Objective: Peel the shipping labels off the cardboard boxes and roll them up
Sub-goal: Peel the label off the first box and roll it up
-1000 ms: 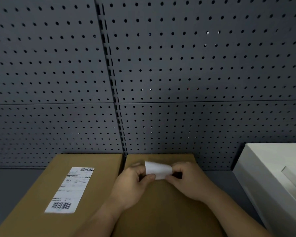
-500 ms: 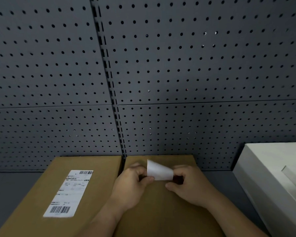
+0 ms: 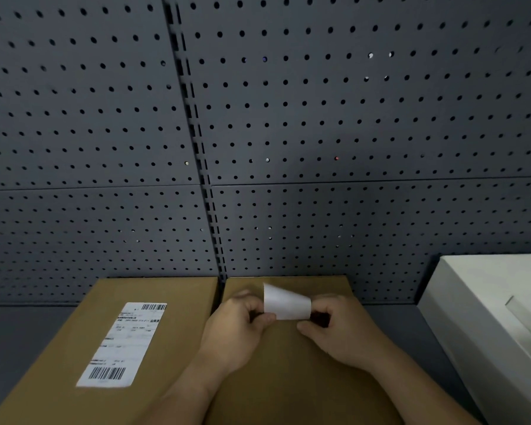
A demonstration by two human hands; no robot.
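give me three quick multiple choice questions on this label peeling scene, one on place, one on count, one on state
1. Where is the printed label?
A. on the left box
B. on the white box
C. on the pegboard

2. How many cardboard boxes show?
A. one
B. two
C. four

3. What state is the held label in?
A. flat on a box
B. curled between both hands
C. crumpled on the floor

Answers:
1 A: it lies flat on the left box.
2 B: left box and right box sit side by side.
3 B: left hand and right hand pinch its ends.
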